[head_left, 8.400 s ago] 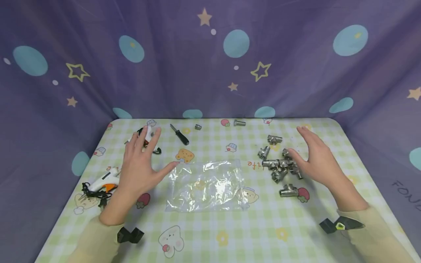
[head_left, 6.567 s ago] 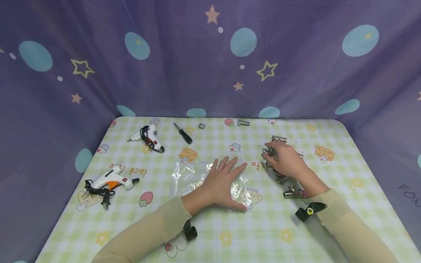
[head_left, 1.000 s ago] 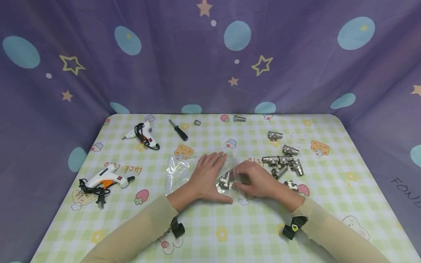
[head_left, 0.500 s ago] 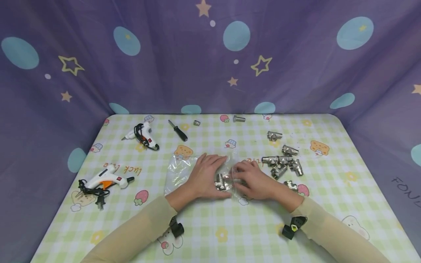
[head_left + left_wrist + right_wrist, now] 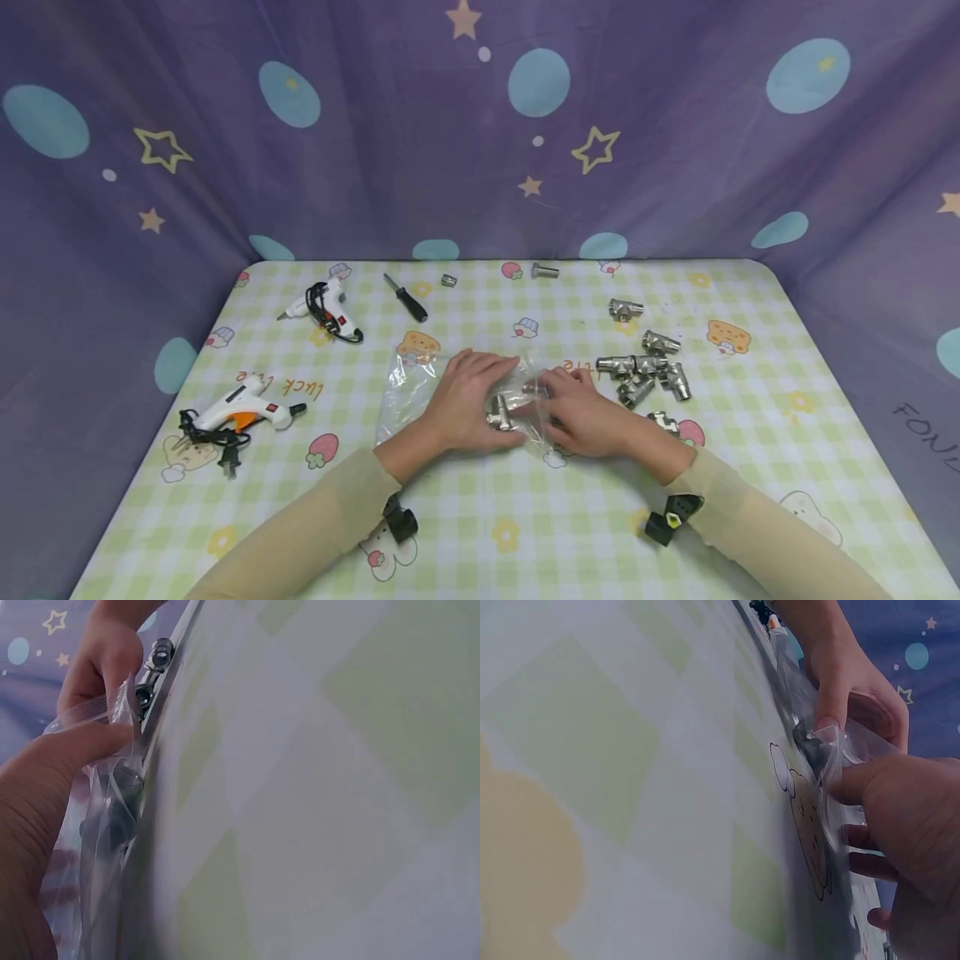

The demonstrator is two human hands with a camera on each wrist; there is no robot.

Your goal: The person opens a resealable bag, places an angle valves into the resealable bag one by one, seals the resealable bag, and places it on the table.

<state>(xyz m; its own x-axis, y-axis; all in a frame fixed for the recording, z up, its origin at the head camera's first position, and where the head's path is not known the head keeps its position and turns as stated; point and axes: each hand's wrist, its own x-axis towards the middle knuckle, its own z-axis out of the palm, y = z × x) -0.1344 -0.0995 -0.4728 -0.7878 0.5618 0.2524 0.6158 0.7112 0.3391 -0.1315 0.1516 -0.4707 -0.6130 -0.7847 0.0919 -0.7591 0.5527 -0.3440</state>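
Lying mid-table w/ both hands on it: clear plastic bag (image 5: pixel 420 392), a metal tee fitting (image 5: pixel 498 412) showing inside near its right end, between the two hands. Left hand (image 5: pixel 468 400) on the bag, fingers curved over it, thumb pinching the plastic edge (left wrist view). Right hand (image 5: pixel 581 408) grips the bag's right edge, thumb + fingers curled on the plastic. Just right of the hands: cluster of loose tee fittings (image 5: pixel 645 371), one more apart farther back (image 5: pixel 626 310). Back edge: black-handled screwdriver (image 5: pixel 406 297), small socket (image 5: pixel 448 280), bolt (image 5: pixel 545 271). Left side: white glue gun w/ black cord (image 5: pixel 330 307); second glue gun, orange trigger (image 5: pixel 238 411), nearer the front-left. All on a green-check tablecloth (image 5: pixel 480 533).
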